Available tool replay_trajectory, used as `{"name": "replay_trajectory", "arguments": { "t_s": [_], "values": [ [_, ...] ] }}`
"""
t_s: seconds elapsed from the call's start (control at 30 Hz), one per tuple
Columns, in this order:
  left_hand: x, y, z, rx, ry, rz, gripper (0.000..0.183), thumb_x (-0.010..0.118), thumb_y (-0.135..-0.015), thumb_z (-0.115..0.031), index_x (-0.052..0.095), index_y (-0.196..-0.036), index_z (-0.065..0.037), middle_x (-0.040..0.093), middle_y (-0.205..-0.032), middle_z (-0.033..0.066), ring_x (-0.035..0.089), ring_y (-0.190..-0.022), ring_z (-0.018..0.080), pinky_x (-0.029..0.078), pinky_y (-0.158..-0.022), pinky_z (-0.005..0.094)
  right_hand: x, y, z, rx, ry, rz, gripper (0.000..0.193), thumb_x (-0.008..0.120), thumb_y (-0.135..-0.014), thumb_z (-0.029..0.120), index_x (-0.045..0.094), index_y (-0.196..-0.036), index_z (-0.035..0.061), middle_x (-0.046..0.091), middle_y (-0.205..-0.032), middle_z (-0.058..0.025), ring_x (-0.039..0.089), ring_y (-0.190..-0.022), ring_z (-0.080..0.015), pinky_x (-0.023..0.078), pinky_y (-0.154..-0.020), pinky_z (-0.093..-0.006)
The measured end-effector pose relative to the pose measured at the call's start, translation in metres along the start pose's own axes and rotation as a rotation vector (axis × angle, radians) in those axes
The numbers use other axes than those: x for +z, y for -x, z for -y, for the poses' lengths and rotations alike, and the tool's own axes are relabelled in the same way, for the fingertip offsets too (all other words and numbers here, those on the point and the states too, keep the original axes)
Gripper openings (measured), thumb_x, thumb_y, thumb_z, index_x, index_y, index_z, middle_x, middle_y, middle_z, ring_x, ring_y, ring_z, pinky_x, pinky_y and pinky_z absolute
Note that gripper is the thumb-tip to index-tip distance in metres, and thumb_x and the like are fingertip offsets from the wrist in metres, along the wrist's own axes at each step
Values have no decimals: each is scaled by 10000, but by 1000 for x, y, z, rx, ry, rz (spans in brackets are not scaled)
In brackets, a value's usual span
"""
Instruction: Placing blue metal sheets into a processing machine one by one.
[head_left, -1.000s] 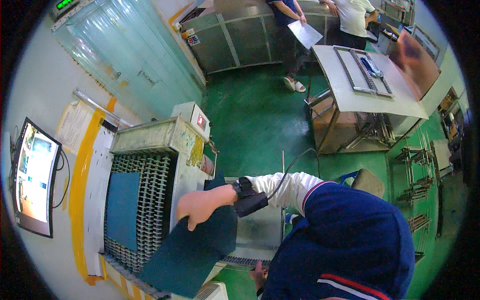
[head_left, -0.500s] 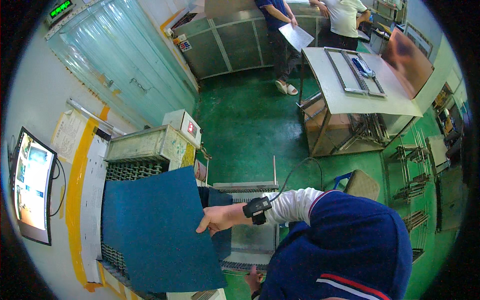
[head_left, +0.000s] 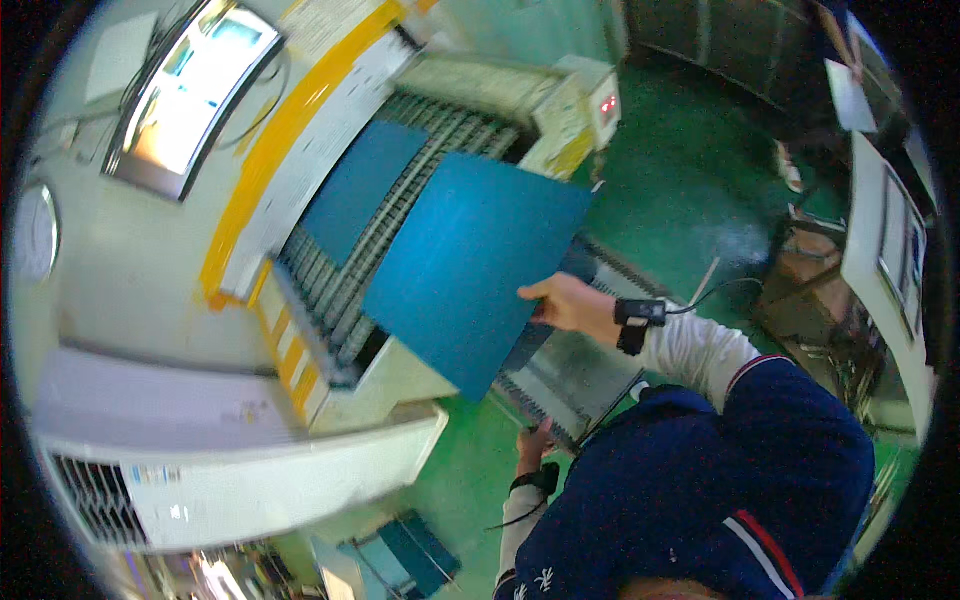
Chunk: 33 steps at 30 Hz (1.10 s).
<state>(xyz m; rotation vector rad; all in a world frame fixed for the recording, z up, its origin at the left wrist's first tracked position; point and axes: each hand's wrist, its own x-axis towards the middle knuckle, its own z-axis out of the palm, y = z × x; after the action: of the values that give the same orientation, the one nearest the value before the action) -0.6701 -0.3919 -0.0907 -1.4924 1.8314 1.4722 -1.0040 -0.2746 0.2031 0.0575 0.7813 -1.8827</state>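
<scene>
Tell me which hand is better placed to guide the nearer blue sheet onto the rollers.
The right, most likely. The right hand already grips the nearer blue sheet by its edge, close to the rollers. The left hand is lower in view, at the edge of the metal rack, apart from the sheet.

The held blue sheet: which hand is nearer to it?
Right: the right hand holds the blue sheet by its edge; the left hand is apart from it, at the metal rack.

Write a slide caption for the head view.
Right hand grips a rectangular blue sheet; another blue sheet lies on the grey roller conveyor behind it.
</scene>
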Motion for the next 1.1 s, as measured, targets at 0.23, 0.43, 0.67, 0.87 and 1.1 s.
{"name": "replay_trajectory", "arguments": {
  "t_s": [0.23,0.43,0.67,0.87,1.1],
  "values": [
    [4,105,-13,-60,385,-20,534,682,-740,-476,552,-947,-2,621,-684,87,612,-565,156,474,-472,269,-1,-24,-2,107,18,-69,227,574,-843,110,524,-1059,61,572,-1025,-82,579,-868,-226,472,-782,-372],
    [4,117,51,-152,603,-130,430,654,-790,-400,560,-903,4,595,-642,88,603,-540,175,459,-444,268,-7,-54,-2,191,123,-21,198,584,-846,150,526,-1013,61,572,-1013,-87,557,-898,-223,457,-812,-372],
    [30,129,144,133,678,-171,287,627,-828,-256,532,-827,15,532,-590,71,518,-463,179,396,-389,297,15,-78,-5,157,113,-18,193,590,-846,145,520,-1000,54,566,-1013,-87,547,-914,-235,444,-854,-390],
    [31,182,65,-189,795,-253,312,609,-838,-243,498,-915,39,570,-676,119,547,-501,188,416,-395,294,6,-94,3,132,67,-2,213,591,-844,138,506,-1014,41,547,-1033,-110,533,-933,-249,444,-857,-387],
    [39,167,83,-152,903,-218,385,625,-831,-279,500,-980,53,606,-752,150,593,-549,209,468,-426,301,16,-92,4,132,75,21,233,606,-833,137,500,-1006,24,542,-1028,-139,519,-947,-257,450,-844,-391]
  ]
}}
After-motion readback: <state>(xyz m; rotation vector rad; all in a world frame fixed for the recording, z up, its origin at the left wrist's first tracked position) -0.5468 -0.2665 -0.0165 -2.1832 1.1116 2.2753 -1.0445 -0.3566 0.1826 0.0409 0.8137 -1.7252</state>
